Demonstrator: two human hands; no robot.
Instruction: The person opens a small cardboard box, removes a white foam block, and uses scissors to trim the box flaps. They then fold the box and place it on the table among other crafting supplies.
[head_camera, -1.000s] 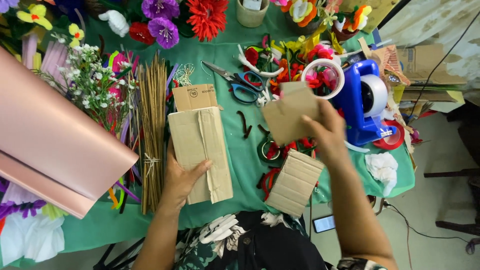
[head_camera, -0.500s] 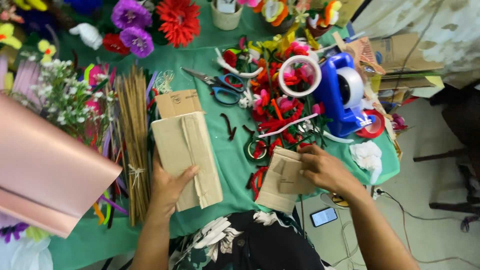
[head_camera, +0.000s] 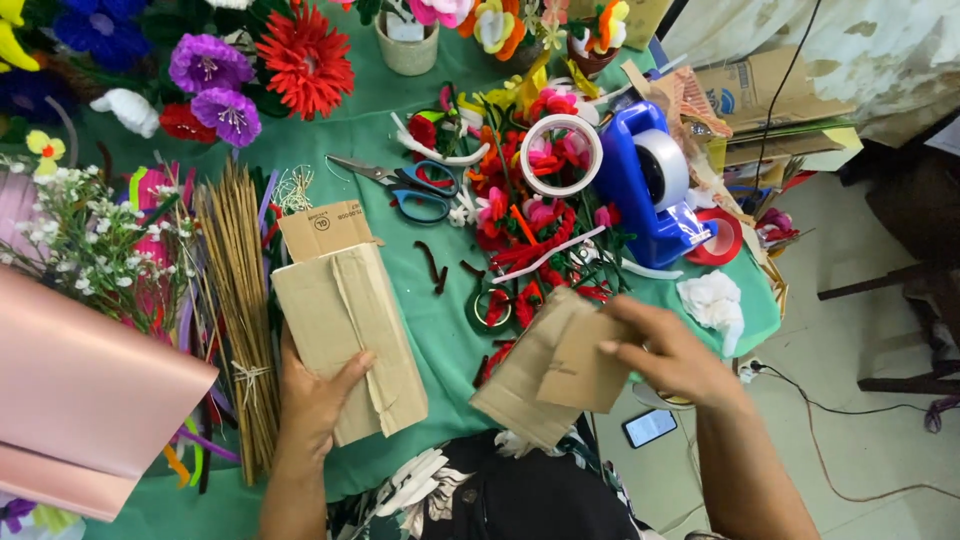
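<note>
Meanwhile, I'm pressing my left hand (head_camera: 318, 395) flat, fingers spread, on a cardboard slab (head_camera: 345, 335); at three o'clock, my right hand (head_camera: 672, 352) is pinching folded cardboard pieces (head_camera: 555, 365), nothing assembled yet.

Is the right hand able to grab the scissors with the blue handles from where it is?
Probably yes. The right hand holds cardboard pieces near the table's front edge. The scissors lie uncovered on the green cloth, farther back, with loose red flowers beside the path.
</note>
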